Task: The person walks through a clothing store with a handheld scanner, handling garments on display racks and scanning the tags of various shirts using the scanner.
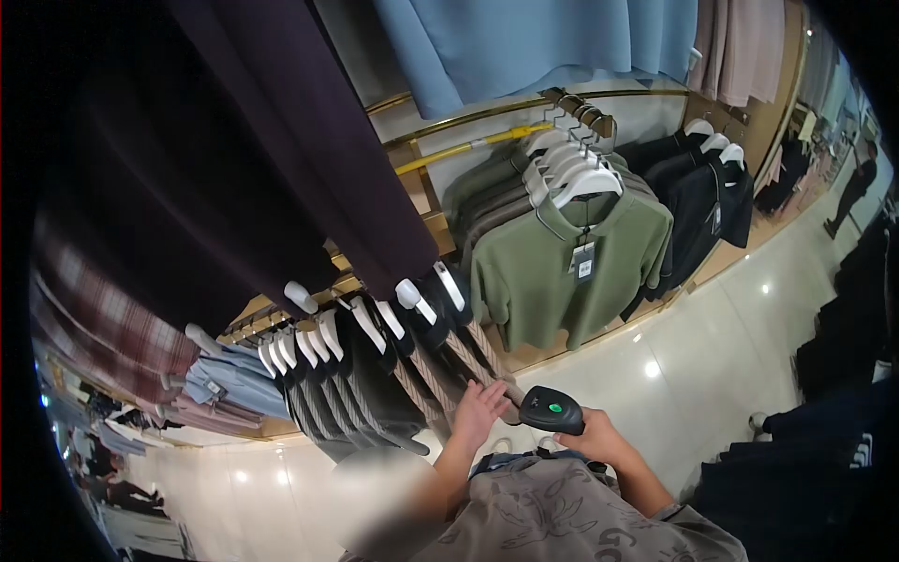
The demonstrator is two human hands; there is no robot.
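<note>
Black plastic barcode scanner (551, 409) with a green-lit spot on top, gripped in the right hand (599, 438), fingers clenched round its handle, head aimed toward the clothes rail ahead. Left hand (479, 409) stretched forward just beside the scanner, fingers released and spread flat, touching the lower edge of a beige cable-knit sweater (448, 367) hanging on the near rail. Beside that knit, on the same rail, a row of dark grey garments (356, 398) on white hangers (309, 342), then pale blue shirts (234, 379) further to the left. Above these, a long dark maroon garment (281, 140) drooping down across the upper left of the view, with a red-and-white plaid piece (103, 309) at its left edge. Further off, on a brass rail (487, 140), an olive green polo sweater (571, 258) facing front with a white price tag (583, 259) at its chest, backed by more green and grey tops; next to it on the right, black tops (698, 201) on white hangers. Overhead, a light blue garment (534, 42) and pinkish ones (744, 47) near the top right. Glossy cream tiled floor (712, 347) below, catching ceiling lights. Grey patterned shirt (562, 515) of the wearer at the bottom edge. Another person (850, 192) standing well apart, far down the aisle on the right, too small to make out further.
</note>
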